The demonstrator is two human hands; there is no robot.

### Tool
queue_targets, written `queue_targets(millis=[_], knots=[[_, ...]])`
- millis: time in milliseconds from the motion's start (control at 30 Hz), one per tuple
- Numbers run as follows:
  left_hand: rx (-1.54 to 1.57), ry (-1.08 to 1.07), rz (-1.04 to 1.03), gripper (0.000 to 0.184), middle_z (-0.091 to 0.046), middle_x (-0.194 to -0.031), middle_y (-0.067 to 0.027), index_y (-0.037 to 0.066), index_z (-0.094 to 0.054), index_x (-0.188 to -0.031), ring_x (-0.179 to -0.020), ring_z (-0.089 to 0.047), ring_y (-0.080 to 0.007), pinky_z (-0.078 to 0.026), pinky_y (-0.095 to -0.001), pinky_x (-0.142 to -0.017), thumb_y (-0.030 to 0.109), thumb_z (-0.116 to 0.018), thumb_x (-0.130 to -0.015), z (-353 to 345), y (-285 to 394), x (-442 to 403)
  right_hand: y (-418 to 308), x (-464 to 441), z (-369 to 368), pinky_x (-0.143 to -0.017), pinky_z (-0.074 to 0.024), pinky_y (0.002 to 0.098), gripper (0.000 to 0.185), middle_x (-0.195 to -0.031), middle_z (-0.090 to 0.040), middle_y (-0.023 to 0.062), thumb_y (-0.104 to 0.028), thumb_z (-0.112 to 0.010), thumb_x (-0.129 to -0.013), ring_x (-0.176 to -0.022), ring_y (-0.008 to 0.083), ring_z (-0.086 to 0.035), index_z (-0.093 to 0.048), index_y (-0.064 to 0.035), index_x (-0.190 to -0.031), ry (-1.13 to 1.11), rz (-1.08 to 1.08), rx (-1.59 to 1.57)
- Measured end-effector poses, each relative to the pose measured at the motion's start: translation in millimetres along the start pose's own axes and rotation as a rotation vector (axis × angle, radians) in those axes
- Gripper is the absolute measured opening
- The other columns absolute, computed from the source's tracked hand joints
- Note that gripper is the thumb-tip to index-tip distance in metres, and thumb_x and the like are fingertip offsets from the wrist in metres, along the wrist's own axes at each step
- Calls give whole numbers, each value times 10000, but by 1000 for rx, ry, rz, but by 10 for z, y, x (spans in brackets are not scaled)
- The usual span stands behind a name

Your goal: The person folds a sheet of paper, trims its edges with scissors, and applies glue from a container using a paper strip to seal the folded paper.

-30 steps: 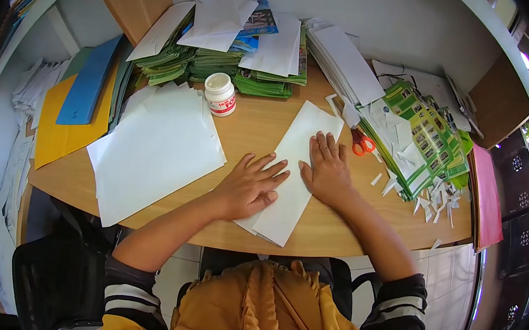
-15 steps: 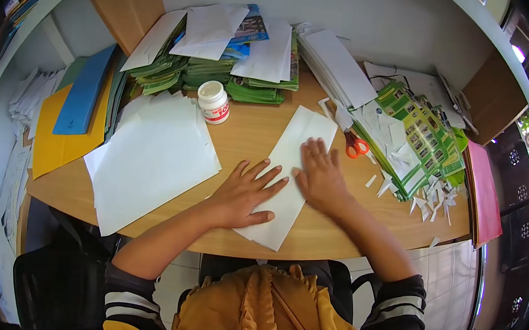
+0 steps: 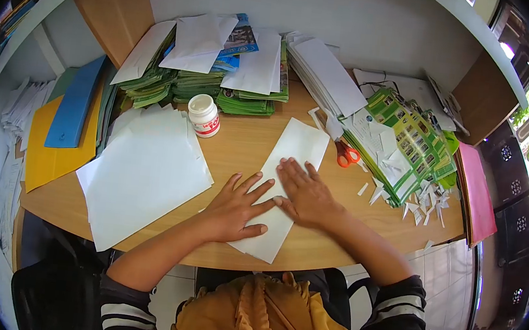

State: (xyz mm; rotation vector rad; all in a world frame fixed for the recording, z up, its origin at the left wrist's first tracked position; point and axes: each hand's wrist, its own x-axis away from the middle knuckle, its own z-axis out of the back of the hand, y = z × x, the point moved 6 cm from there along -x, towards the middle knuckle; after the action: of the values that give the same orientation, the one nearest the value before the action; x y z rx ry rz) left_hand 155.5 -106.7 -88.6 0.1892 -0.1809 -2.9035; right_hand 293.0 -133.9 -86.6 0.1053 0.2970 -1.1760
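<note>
A long folded white paper (image 3: 302,144) lies slanted on the desk in front of me. My left hand (image 3: 237,208) rests on its left side with the fingers spread. Flat on the middle of the paper is my right hand (image 3: 305,194), its fingers stretched out and its thumb close to my left fingertips. Neither hand grips anything. Left of the folded paper lies a pile of large white sheets (image 3: 147,172). Behind that pile's right corner stands an open white jar (image 3: 204,117) with red print. Scissors with orange handles (image 3: 347,154) lie to the right of the paper.
Green booklets (image 3: 245,104) with white envelopes on top are stacked at the back. Green printed sheets (image 3: 402,141) and paper scraps (image 3: 426,204) lie to the right, beside a pink folder (image 3: 477,194). A blue folder (image 3: 76,103) rests on a yellow envelope (image 3: 46,158) at left.
My right hand has slid left across the folded paper, nearer my left hand. My left hand stays spread on the paper. The view has shifted, so the desk things appear lower and slightly left.
</note>
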Motion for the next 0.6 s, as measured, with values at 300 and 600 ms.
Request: queue_targets(millis=[300, 600], knots=[[22, -7, 17, 595, -276, -1456, -136, 170, -365, -1378, -1358, -172, -346, -127, -510, -1068, 500, -398, -884, -14, -7, 10, 394, -30, -14, -1063, -210, 477, 659, -1314, -407, 284, -444, -363, -910, -1279, 393, -334, -390, 123, -1245, 32, -209, 178], [27, -10, 19, 599, -274, -1458, -135, 171, -360, -1380, -1360, -166, -343, -117, -505, -1072, 504, -391, -884, -12, -4, 2, 773, -91, 43, -1056, -198, 494, 671, -1293, -423, 287, -448, -350, -908, -1257, 408, -351, -393, 138, -1230, -52, -367, 286]])
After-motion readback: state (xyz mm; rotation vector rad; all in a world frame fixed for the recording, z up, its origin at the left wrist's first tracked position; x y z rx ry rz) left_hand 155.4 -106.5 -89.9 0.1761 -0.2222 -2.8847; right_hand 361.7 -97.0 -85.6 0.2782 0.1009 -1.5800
